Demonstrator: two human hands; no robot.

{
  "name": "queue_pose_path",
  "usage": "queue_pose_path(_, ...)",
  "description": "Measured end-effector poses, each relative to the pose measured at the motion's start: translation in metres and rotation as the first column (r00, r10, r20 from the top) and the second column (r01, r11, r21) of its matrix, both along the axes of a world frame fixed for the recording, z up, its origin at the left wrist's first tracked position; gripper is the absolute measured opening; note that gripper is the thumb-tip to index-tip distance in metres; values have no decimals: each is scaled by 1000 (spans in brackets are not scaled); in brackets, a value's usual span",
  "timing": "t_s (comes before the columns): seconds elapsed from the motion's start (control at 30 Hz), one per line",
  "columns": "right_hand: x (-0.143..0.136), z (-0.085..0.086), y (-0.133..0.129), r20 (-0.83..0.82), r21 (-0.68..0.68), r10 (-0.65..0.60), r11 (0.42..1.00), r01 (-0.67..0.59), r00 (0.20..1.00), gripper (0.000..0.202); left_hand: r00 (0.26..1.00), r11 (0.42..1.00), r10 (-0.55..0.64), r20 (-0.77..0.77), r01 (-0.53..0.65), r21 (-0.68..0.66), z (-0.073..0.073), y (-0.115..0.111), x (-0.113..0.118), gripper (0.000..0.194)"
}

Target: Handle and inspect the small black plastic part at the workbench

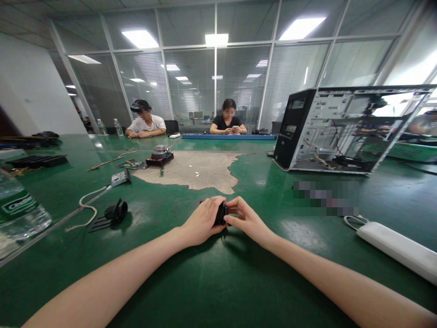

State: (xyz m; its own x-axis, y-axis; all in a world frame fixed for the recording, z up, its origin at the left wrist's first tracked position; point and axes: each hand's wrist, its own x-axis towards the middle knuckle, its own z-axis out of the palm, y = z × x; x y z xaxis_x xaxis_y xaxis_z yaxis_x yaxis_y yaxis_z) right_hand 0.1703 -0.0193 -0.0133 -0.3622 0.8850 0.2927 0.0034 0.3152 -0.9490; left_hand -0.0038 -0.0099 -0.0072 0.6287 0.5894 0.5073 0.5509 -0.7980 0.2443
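Observation:
Both my hands meet over the green table point(266, 282) around a small black part point(221, 214), whose exact kind I cannot make out. My left hand point(201, 224) wraps it from the left, its fingers over the top and the thumb below. From the right, my right hand point(251, 222) pinches the part's side between thumb and fingertips. Much of the part is hidden behind my fingers. Left of my hands lies a black slotted plastic piece with a rounded end point(114, 213). Beyond it is a metal bracket point(120, 177) with a pale cable point(89, 202).
An open computer case point(295, 130) stands at right, near a white power strip point(398, 246). A black-and-grey component point(160, 156) sits by a bare tabletop patch point(201, 171). A water bottle point(20, 205) is at left. Two people point(146, 123) sit across the table.

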Motion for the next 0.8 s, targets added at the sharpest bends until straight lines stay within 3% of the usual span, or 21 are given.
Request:
queue_pose_path(0.1, -1, -1, 2, -16, -17, -20, 1000, 19, 1000, 20, 1000, 1000, 5, 6, -5, 4, -1, 0, 1, 56)
queue_pose_path(0.3, -1, 2, 3, 26, -90, -51, 995, 53, 998, 31, 1000, 1000, -3, 21, 3, 5, -2, 1, 0, 56)
queue_pose_path(0.47, 0, 5, 0, -10, -36, 26, 999, -26, 1000, 31, 1000, 1000, -6, -2, 6, 9, -2, 1, -1, 58)
queue_pose_path(0.63, -1, 3, 1, -15, -47, -8, 999, 7, 1000, 23, 1000, 1000, 4, 9, -4, 5, -2, 1, 0, 56)
queue_pose_path(0.8, -1, 1, 4, 23, -61, -47, 997, 49, 999, 30, 1000, 1000, -5, 17, 5, 4, -2, 1, 0, 56)
